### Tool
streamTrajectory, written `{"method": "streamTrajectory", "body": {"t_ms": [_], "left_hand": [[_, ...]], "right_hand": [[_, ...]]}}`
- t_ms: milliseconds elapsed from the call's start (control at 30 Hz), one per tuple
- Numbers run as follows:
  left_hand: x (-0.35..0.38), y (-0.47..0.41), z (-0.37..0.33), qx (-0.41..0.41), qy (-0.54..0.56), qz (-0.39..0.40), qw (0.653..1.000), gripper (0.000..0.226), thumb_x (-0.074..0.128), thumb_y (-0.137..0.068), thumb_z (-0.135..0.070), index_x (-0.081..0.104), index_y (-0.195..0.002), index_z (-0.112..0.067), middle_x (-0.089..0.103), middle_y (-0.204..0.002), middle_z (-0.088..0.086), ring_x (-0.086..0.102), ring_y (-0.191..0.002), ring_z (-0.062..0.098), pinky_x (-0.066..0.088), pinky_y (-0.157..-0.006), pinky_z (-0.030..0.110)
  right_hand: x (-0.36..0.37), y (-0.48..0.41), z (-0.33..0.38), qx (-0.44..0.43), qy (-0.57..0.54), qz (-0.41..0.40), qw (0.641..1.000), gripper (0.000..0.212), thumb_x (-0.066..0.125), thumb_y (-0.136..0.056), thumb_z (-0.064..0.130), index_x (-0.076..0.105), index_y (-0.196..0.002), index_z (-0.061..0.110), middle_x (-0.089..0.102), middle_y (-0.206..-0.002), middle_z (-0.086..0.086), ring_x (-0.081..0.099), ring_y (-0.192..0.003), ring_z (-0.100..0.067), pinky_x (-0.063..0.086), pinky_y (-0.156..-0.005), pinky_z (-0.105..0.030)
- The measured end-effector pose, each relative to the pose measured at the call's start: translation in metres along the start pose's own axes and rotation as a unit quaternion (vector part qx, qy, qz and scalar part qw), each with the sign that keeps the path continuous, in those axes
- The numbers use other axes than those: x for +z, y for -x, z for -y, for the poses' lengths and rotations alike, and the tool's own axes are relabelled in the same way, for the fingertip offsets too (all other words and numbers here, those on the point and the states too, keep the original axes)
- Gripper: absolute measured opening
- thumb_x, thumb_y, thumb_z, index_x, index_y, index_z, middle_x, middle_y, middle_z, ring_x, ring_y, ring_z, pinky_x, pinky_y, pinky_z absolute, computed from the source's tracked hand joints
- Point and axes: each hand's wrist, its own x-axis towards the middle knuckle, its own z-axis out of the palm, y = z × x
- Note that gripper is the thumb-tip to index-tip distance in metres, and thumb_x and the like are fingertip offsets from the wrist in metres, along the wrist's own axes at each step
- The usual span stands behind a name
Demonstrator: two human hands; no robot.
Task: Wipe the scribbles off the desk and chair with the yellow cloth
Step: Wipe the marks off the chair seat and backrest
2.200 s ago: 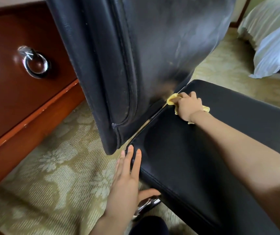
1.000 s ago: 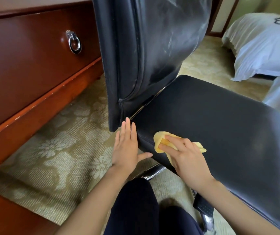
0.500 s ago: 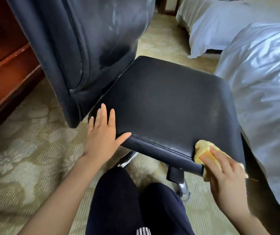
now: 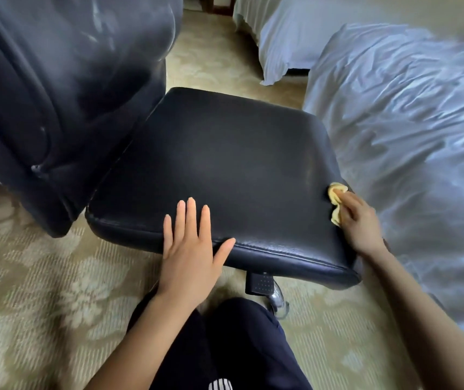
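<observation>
A person kneels on patterned carpet (image 4: pixel 42 291) before a black leather chair (image 4: pixel 225 170), seen from a head-worn camera. At 10 o'clock the chair's backrest (image 4: pixel 65 80) rises tall, its surface smudged with pale, hazy streaks. The seat fills the centre of the view. The left hand (image 4: pixel 190 249) lies flat on the seat's near edge at about 6 o'clock, fingers spread wide and straight, thumb out along the seam, holding nothing. Below it, dark trousers (image 4: pixel 239 347) cover the person's knees, and a chrome base part (image 4: pixel 277 298) shows under the seat. At 3 o'clock the right hand (image 4: pixel 358 220) presses the yellow cloth (image 4: pixel 336 202) against the seat's right edge, near its front corner; the fingers are folded over the crumpled cloth, which peeks out beyond the fingertips and beside the palm. Just beside that edge, from 1 to 4 o'clock, rumpled white bedding (image 4: pixel 408 130) hangs from a bed, blurred. A second bed (image 4: pixel 281 32) stands at 12 o'clock.
</observation>
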Motion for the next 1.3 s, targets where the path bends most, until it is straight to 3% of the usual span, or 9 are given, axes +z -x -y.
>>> {"method": "streamTrajectory", "body": {"t_ms": [67, 200, 333, 600, 733, 867, 1033, 1200, 1300], "left_hand": [[-0.001, 0.000, -0.001, 0.001, -0.009, -0.011, 1.000, 0.075, 0.019, -0.094, -0.055, 0.051, -0.132, 0.001, 0.045, -0.140, 0.025, 0.040, -0.133, 0.039, 0.025, -0.106, 0.054], [-0.001, 0.000, -0.003, -0.012, -0.007, -0.021, 1.000, 0.071, 0.024, -0.092, -0.052, 0.050, -0.133, 0.000, 0.044, -0.142, 0.024, 0.038, -0.135, 0.037, 0.029, -0.109, 0.052], [-0.001, 0.000, -0.005, -0.020, -0.011, -0.030, 0.999, 0.070, 0.026, -0.092, -0.052, 0.051, -0.133, 0.000, 0.044, -0.142, 0.023, 0.038, -0.135, 0.037, 0.021, -0.112, 0.048], [0.002, -0.002, -0.007, -0.026, -0.031, -0.036, 0.999, 0.073, 0.026, -0.092, -0.055, 0.052, -0.131, 0.001, 0.045, -0.141, 0.024, 0.039, -0.134, 0.037, 0.019, -0.111, 0.048], [0.003, -0.002, -0.006, -0.028, -0.036, -0.047, 0.998, 0.073, 0.026, -0.092, -0.055, 0.052, -0.131, 0.001, 0.045, -0.141, 0.023, 0.038, -0.135, 0.036, 0.019, -0.111, 0.047], [0.004, -0.002, -0.006, -0.027, -0.039, -0.051, 0.998, 0.076, 0.018, -0.095, -0.057, 0.050, -0.133, 0.000, 0.043, -0.143, 0.023, 0.036, -0.136, 0.035, 0.018, -0.112, 0.046], [0.005, -0.002, -0.005, -0.026, -0.039, -0.055, 0.997, 0.075, 0.019, -0.094, -0.058, 0.048, -0.135, -0.002, 0.041, -0.145, 0.020, 0.033, -0.139, 0.033, 0.020, -0.114, 0.047], [0.006, -0.002, -0.003, -0.023, -0.035, -0.057, 0.998, 0.078, 0.015, -0.094, -0.059, 0.048, -0.135, -0.002, 0.042, -0.144, 0.021, 0.033, -0.138, 0.033, 0.023, -0.113, 0.049], [0.005, -0.004, -0.004, -0.021, -0.037, -0.054, 0.998, 0.080, 0.013, -0.094, -0.060, 0.051, -0.133, -0.001, 0.045, -0.142, 0.022, 0.036, -0.136, 0.035, 0.026, -0.111, 0.051]], "right_hand": [[0.009, -0.034, 0.007, 0.006, 0.035, 0.017, 0.999, 0.062, 0.026, -0.081, 0.037, 0.061, -0.124, 0.011, 0.059, -0.123, -0.017, 0.055, -0.107, -0.041, 0.040, -0.088, -0.042], [0.026, -0.092, 0.040, 0.050, 0.094, 0.064, 0.992, 0.040, 0.036, -0.096, 0.028, 0.052, -0.133, 0.032, 0.041, -0.146, 0.001, 0.039, -0.124, -0.039, 0.033, -0.101, -0.045], [0.040, -0.121, 0.083, 0.056, 0.121, 0.110, 0.985, 0.040, 0.039, -0.095, 0.021, 0.051, -0.131, 0.034, 0.035, -0.148, -0.003, 0.031, -0.127, -0.037, 0.026, -0.104, -0.047], [0.070, -0.072, 0.162, -0.149, 0.126, 0.166, 0.967, 0.040, 0.036, -0.100, 0.030, 0.043, -0.138, 0.041, 0.029, -0.152, 0.008, 0.034, -0.125, -0.030, 0.026, -0.104, -0.038], [0.065, -0.020, 0.160, -0.203, 0.091, 0.127, 0.967, 0.038, 0.042, -0.097, 0.024, 0.055, -0.128, 0.041, 0.041, -0.146, 0.010, 0.044, -0.111, -0.027, 0.032, -0.096, -0.037], [0.051, 0.041, 0.148, -0.237, 0.041, 0.003, 0.971, 0.033, 0.046, -0.083, 0.022, 0.072, -0.101, 0.033, 0.065, -0.118, 0.005, 0.056, -0.082, -0.027, 0.047, -0.076, -0.038], [0.041, 0.093, 0.109, -0.286, 0.092, -0.077, 0.951, 0.032, 0.051, -0.088, 0.023, 0.060, -0.117, 0.032, 0.058, -0.128, 0.003, 0.048, -0.094, -0.023, 0.034, -0.081, -0.034], [0.033, 0.111, 0.058, -0.322, 0.098, -0.137, 0.931, 0.033, 0.045, -0.090, 0.019, 0.050, -0.121, 0.030, 0.044, -0.135, 0.001, 0.046, -0.100, -0.027, 0.034, -0.083, -0.036], [0.025, 0.112, 0.024, -0.325, 0.097, -0.140, 0.930, 0.037, 0.053, -0.087, 0.016, 0.050, -0.123, 0.028, 0.043, -0.136, -0.001, 0.046, -0.101, -0.029, 0.034, -0.085, -0.037]]}}
